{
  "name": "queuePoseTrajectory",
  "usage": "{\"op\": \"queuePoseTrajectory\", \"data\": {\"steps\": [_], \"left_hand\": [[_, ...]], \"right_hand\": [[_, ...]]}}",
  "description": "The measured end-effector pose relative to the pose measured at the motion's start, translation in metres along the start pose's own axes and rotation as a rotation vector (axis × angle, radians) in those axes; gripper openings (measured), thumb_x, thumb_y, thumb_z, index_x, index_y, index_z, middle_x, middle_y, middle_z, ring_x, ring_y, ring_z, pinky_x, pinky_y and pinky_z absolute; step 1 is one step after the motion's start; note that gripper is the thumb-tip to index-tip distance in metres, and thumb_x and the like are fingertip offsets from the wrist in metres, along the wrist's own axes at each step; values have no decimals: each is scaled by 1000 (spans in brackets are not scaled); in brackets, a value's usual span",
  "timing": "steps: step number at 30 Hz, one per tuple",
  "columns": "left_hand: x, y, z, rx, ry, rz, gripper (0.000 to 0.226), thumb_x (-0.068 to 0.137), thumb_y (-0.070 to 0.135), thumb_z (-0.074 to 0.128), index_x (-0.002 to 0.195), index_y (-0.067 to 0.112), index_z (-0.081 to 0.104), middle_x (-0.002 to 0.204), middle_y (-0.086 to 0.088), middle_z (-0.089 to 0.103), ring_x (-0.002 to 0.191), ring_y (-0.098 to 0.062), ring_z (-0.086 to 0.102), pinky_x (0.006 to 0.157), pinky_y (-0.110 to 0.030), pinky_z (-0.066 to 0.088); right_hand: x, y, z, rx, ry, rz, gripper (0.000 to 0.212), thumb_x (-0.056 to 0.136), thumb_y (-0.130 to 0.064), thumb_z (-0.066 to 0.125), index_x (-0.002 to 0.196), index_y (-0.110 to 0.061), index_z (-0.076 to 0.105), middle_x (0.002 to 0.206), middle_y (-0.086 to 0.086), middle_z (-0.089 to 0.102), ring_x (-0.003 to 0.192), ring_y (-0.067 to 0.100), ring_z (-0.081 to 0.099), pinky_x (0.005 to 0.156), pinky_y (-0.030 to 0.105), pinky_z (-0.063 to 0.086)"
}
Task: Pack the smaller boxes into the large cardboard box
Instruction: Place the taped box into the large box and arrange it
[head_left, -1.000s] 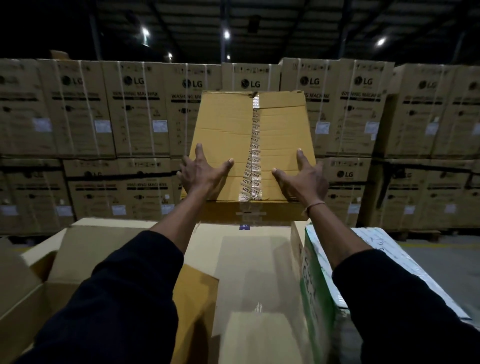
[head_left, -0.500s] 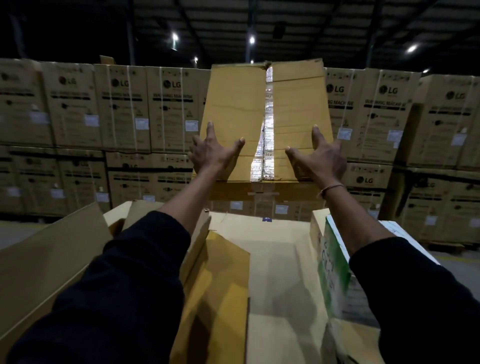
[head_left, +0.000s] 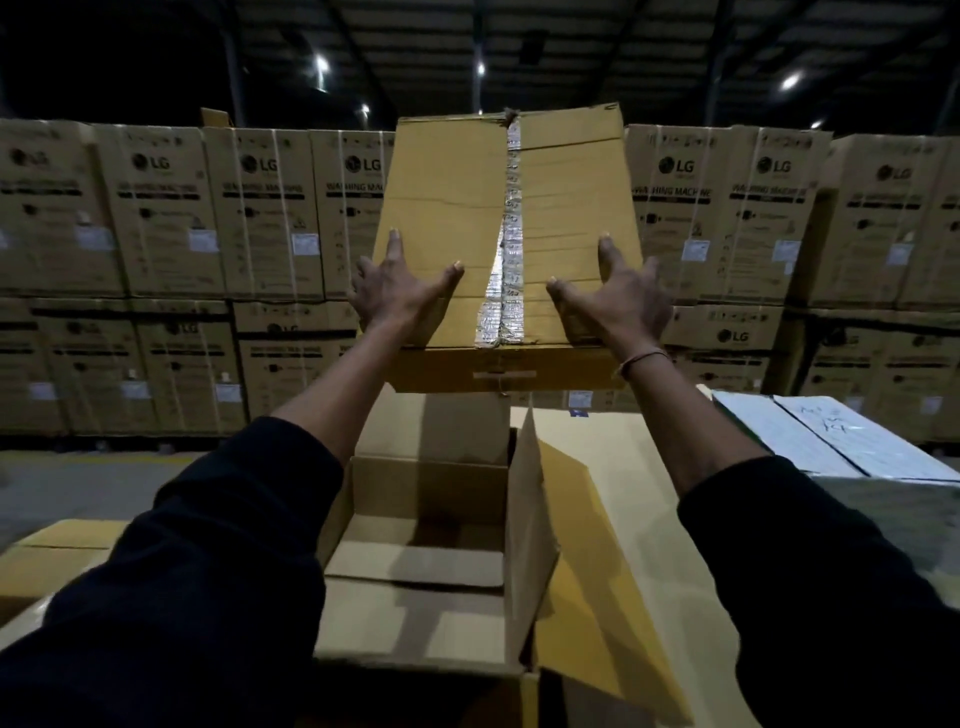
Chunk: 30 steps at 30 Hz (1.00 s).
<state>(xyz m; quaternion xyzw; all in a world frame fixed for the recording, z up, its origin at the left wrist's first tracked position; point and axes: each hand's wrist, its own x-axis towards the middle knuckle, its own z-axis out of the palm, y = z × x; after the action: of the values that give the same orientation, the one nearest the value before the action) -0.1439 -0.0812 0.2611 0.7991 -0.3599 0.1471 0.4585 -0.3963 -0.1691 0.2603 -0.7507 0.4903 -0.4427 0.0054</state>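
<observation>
Held up at arm's length above the large open cardboard box (head_left: 426, 519) — a smaller brown cardboard box with silver tape down its seam (head_left: 506, 244). Left hand (head_left: 397, 296) and right hand (head_left: 621, 301) on its top face near the lower edge, fingers spread wide, thumbs inward.

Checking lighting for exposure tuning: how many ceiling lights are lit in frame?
5. One upper left, one below it near centre-left, one top centre, one upper right, one small at far right. The held box may hide more.
</observation>
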Motion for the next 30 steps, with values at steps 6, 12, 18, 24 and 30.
{"op": "queuePoseTrajectory", "data": {"steps": [6, 12, 18, 24, 30], "left_hand": [[0, -69, -56, 16, -44, -43, 113, 71, 91, 59, 162, 34, 23, 151, -25, 37, 135, -47, 42, 105, -54, 39], [-21, -128, -70, 79, -159, -96, 110, 72, 87, 63, 160, 33, 25, 148, -21, 37, 132, -49, 42, 105, -57, 41], [-48, -178, -48, 144, -301, -136, 109, 71, 87, 65, 157, 32, 29, 145, -24, 41, 132, -47, 43, 107, -57, 40], [-78, -219, -16, 203, -444, -188, 112, 73, 85, 65, 160, 27, 25, 154, -24, 36, 140, -47, 40, 112, -58, 38], [-104, -248, 11, 283, -587, -203, 109, 76, 85, 61, 159, 23, 28, 157, -20, 39, 144, -43, 37, 117, -58, 32]], "right_hand": [[-46, -67, 9, -11, -96, -33, 98, 79, -84, 61, 161, -37, 32, 145, 23, 38, 120, 42, 53, 83, 38, 51], [-87, -84, 43, 18, -247, -8, 98, 78, -84, 63, 159, -35, 36, 136, 19, 42, 119, 39, 51, 84, 38, 48], [-135, -66, 88, 51, -408, 98, 99, 75, -88, 62, 157, -38, 38, 137, 17, 45, 125, 40, 51, 97, 44, 52], [-175, -48, 125, -8, -530, 202, 105, 72, -90, 61, 160, -38, 35, 145, 19, 43, 130, 42, 51, 103, 47, 51], [-205, -29, 158, -61, -636, 268, 111, 69, -94, 57, 161, -35, 35, 155, 16, 43, 141, 39, 41, 107, 46, 47]]}}
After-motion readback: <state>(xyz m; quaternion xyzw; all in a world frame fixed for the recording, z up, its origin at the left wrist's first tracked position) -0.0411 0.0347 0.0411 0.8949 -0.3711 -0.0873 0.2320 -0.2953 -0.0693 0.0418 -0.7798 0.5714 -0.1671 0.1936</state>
